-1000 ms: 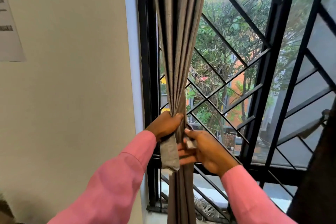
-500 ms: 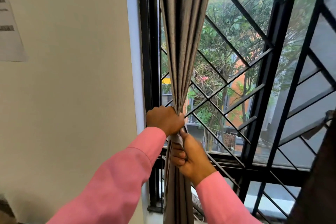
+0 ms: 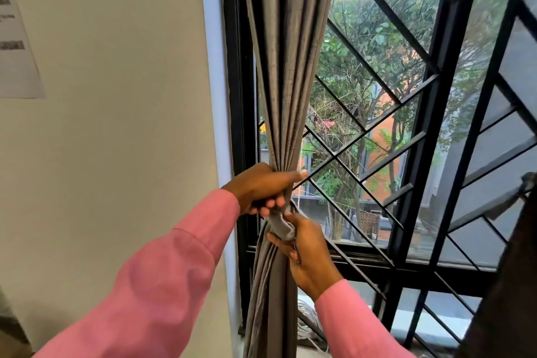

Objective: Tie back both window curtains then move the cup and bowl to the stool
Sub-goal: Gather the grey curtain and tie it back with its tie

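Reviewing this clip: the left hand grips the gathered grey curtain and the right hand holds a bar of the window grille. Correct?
Not quite. The head view shows the right hand holding a grey fabric strip at the curtain, just below the left hand, not a grille bar.

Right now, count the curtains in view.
2. The grey curtain hangs by the window frame, left hand gripping it, right hand holding its tieback; a dark one, seemingly a curtain, cut off at right.

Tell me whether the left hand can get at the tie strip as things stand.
Probably yes: the tie strip lies just under the left hand, nothing between. But that hand grips the bunched curtain, and the right hand holds the strip.
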